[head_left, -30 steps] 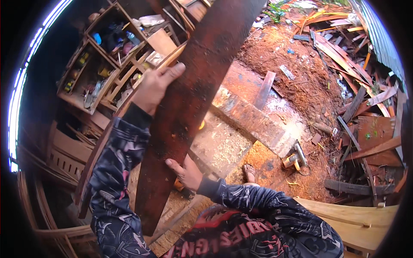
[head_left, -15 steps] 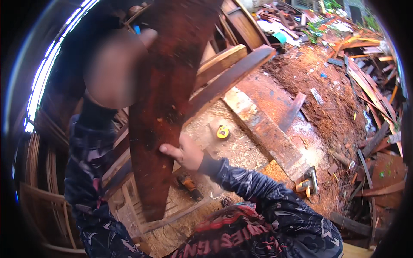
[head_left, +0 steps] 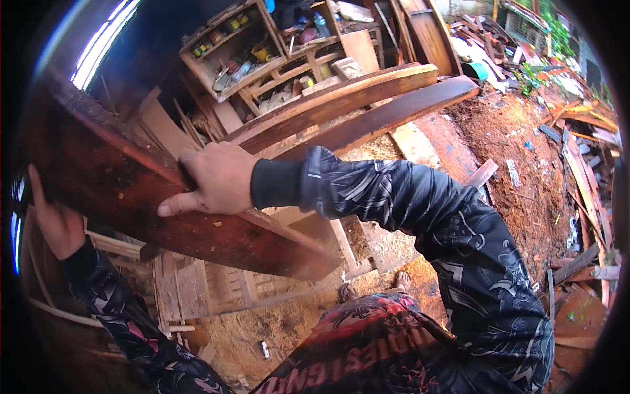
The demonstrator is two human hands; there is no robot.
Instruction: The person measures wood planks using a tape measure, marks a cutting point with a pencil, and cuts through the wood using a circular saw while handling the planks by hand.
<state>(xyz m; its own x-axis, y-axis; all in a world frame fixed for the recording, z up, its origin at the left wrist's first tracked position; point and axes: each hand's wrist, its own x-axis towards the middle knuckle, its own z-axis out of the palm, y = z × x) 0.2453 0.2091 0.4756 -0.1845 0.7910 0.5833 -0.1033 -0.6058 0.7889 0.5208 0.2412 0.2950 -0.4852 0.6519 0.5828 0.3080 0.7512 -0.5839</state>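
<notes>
A long, dark red-brown plank [head_left: 131, 184] lies diagonally across the left half of the head view, tilted with its broad face showing. My right hand [head_left: 210, 177] grips it over the upper edge, thumb on the face and fingers curled over the top. My left hand [head_left: 58, 217] holds the plank from the far left, with fingers pressed along its lower side. Two curved timbers, one pale-edged [head_left: 335, 98] and one darker [head_left: 380, 121], rest beyond my hands above a work surface [head_left: 394, 246] strewn with shavings.
Wooden cubbies [head_left: 216, 26] holding small items stand at the back. Broken boards [head_left: 584, 197] and debris line the right side beside a sawdust mound [head_left: 518, 157]. A teal bucket [head_left: 474, 73] sits farther back. My feet [head_left: 401, 279] stand on sawdust-covered ground below.
The plank has swung from near upright in the view toward the left, now lying diagonally. My left hand has moved down and left with it; my right hand has risen onto the upper edge.
</notes>
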